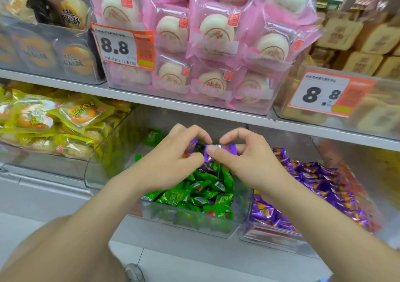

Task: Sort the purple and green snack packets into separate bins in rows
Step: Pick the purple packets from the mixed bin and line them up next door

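Purple snack packets (pixel 227 147) — strays, pinched above the green bin (pixel 216 229): the left hand (pixel 171 153) grips one, the right hand (pixel 244 158) another. Green packets (pixel 203 190) lie heaped, not in rows. The purple bin (pixel 270 236), just right, looks jumbled too — most work remains.

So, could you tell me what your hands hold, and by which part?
Purple packets: the right hand pinches one by its upper end; where the left hand grips cannot be told.

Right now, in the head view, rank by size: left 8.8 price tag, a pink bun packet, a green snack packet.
1-2. left price tag, pink bun packet: alike, unranked.
3. green snack packet: smallest, though nearer.
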